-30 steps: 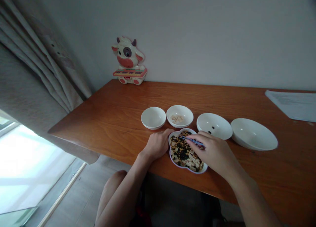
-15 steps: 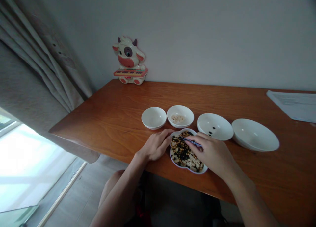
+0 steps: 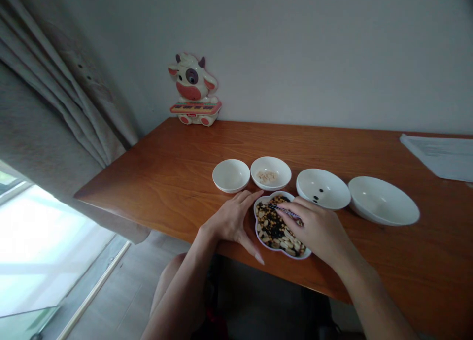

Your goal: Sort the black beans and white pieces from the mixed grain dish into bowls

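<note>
Two hands, bare, both at work around one dish.

Right hand (image 3: 314,226): thumb and fingers pinched narrow on slim tweezers (image 3: 290,212), tips down in the mix; whether they grip a piece cannot be told.

Left hand (image 3: 232,219): holding nothing, thumb and fingers spread wide beside the dish; fingertips near its rim, contact uncertain.

Lobed dish (image 3: 306,254): white, near the table's front edge, between the hands. Contents: mixed dark pieces, small yellow grains, larger pale pieces (image 3: 290,242).

Bowls, white, four, in a row beyond: leftmost bowl (image 3: 231,176); second bowl (image 3: 271,162), with small pale bits (image 3: 266,176); third bowl (image 3: 325,178), with a few dark pieces (image 3: 320,190); rightmost bowl (image 3: 386,202).

Table (image 3: 166,167): brown wood; cow toy (image 3: 192,91) at the back.

Step in hand, by judgement: picking from the mix. Next move calls for a light, firm pinch on one piece, a lift clear of the rim, and a steady dish.
</note>
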`<state>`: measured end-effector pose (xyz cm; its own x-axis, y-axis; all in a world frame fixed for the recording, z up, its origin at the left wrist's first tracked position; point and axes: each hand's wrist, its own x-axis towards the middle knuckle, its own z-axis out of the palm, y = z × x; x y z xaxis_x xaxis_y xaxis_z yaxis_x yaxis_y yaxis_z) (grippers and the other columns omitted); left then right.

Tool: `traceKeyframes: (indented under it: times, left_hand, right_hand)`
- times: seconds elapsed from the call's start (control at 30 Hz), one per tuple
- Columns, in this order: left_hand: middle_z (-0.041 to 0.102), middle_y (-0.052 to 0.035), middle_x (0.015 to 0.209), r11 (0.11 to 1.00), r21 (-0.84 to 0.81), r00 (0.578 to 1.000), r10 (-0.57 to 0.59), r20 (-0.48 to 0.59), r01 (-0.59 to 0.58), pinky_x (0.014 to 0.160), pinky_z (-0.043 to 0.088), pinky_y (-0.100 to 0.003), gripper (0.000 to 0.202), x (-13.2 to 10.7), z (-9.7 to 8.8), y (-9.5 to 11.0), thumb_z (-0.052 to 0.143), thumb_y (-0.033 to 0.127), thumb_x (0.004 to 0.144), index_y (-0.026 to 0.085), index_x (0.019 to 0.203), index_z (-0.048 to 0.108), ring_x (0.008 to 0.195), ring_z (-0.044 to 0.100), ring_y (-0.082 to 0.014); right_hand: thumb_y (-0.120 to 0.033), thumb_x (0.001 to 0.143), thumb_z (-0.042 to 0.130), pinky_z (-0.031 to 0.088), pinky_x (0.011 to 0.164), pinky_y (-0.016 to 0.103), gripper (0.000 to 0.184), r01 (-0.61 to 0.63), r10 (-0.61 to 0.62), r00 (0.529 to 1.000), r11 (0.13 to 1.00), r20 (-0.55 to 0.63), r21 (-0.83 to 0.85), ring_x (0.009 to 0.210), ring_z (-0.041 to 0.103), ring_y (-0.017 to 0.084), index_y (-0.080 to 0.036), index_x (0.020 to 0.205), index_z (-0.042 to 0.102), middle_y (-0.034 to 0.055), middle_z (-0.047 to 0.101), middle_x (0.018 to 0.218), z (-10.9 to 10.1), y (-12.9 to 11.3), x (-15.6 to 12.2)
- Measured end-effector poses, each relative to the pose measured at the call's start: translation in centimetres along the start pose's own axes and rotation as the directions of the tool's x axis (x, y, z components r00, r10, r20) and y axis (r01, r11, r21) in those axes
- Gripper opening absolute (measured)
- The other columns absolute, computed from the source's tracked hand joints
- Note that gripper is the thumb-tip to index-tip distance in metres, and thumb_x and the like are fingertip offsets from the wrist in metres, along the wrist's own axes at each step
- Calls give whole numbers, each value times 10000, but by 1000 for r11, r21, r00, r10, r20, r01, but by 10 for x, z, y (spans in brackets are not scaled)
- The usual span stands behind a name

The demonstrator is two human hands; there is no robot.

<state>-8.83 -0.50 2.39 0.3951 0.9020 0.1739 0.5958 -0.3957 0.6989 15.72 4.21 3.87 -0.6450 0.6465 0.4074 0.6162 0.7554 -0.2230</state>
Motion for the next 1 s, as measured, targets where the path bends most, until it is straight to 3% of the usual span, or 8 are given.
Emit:
traceKeyframes:
  times: [0.27, 0.67, 1.0]
  left_hand:
    - [588, -114, 1324, 999, 34, 999, 35, -26, -34, 1081, 472, -500, 1184, 6, 2, 6, 922, 664, 449, 257, 1447, 433, 1207, 595, -345]
    - [615, -121, 1285, 998, 56, 1000, 15, -1, -15, 1054, 477, -503, 1141, 8, 2, 5, 925, 647, 458, 245, 1411, 443, 1172, 617, -356]
    - [628, -118, 1241, 997, 71, 1000, 14, 10, -14, 1033, 490, -483, 1132, 8, 1, 8, 918, 653, 464, 228, 1407, 458, 1144, 621, -342]
  right_hand:
    - [-277, 978, 577, 490, 649, 294, 181, 4, -4, 1000, 1000, -4, -30, 797, 712, 189, -219, 1032, 739, 41, 749, 933, 1, -1, 1]
    - [-232, 973, 551, 470, 625, 309, 203, 106, -118, 991, 979, -65, -174, 731, 709, 173, -202, 1021, 746, 33, 749, 890, 0, -7, 3]
    - [-196, 943, 573, 430, 637, 314, 172, 124, -145, 982, 978, -117, -170, 697, 683, 166, -184, 930, 744, 22, 740, 836, 0, -9, 2]
